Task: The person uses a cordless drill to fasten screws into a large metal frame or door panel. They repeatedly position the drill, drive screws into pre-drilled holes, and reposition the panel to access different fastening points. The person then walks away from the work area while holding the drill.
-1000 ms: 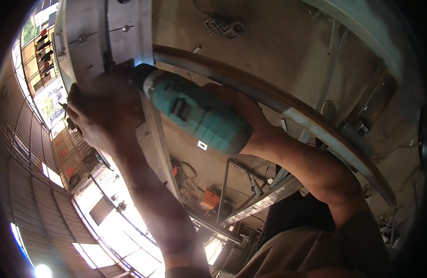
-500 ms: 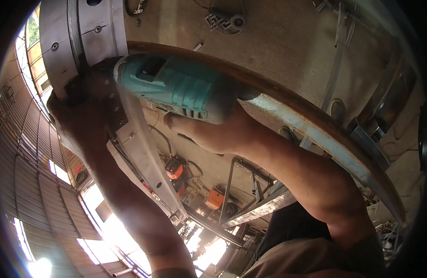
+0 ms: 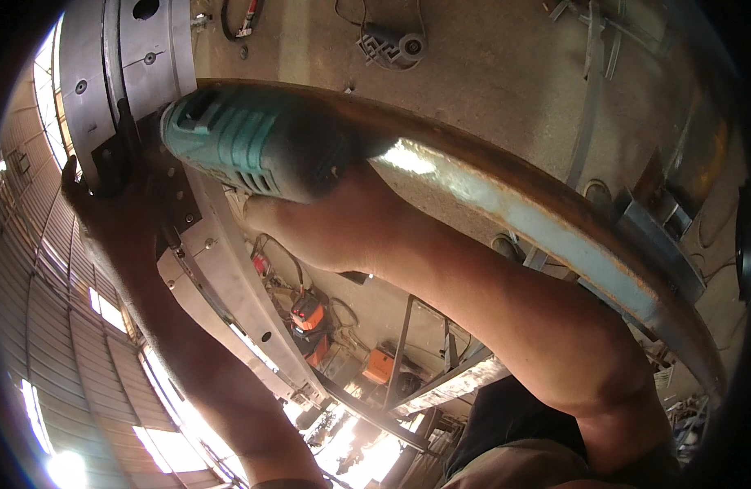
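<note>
Brown floor (image 3: 490,57) behind; teal drill (image 3: 237,134) gripped in right fingers (image 3: 269,215).

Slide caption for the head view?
Right hand grips a teal power drill; left hand at a dark plate with holes.

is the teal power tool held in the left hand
No, the right hand holds the teal power tool, while the left hand is by the dark plate.

Teal power tool (image 3: 249,143) blurs, hides part of right hand (image 3: 331,216); left hand (image 3: 121,218) partly lost in shadow; top edge cuts grey beam (image 3: 159,85)
</note>
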The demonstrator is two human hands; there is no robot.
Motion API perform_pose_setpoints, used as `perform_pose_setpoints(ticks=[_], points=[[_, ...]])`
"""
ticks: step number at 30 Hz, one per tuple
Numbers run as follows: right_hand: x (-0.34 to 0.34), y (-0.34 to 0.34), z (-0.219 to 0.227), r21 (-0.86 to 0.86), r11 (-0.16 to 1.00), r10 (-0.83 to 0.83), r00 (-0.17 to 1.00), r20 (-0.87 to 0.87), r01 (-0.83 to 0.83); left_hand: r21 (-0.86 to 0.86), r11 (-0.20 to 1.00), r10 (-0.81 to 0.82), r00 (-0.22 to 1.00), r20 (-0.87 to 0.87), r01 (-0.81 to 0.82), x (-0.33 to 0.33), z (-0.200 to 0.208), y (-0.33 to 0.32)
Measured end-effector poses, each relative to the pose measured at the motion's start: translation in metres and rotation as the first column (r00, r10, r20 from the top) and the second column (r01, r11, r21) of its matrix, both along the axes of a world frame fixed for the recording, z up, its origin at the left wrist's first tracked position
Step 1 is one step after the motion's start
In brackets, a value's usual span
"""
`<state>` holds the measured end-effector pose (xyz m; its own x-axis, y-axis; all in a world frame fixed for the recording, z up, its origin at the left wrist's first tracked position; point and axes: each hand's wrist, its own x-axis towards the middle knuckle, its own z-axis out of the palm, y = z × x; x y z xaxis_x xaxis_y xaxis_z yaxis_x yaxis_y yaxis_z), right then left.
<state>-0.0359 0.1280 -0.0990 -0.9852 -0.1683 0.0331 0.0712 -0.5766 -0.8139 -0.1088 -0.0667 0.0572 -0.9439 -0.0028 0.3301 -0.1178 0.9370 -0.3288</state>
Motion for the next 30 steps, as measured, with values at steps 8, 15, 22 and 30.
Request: perform_pose_setpoints(ticks=[8,15,22,30], points=[[-0.005,-0.006,-0.003,-0.014,0.988,0.156,0.984,0.085,-0.156,-0.03,0.992,-0.121,0.991,0.049,0.123,0.01,0.011,-0.014],[0.007,-0.015,-0.007,0.024,0.976,-0.218,0.976,0.005,0.218,0.043,0.986,-0.166,0.98,0.105,0.163,-0.001,0.02,-0.029],[0.004,-0.016,-0.004,0.167,0.965,-0.209,0.978,0.023,0.202,0.128,0.98,-0.164,0.983,0.083,0.153,0.001,0.019,-0.028],[-0.002,-0.007,0.007,-0.03,0.993,0.116,0.979,0.167,-0.113,0.345,0.934,-0.124,0.99,0.074,0.092,-0.002,0.017,-0.032]])
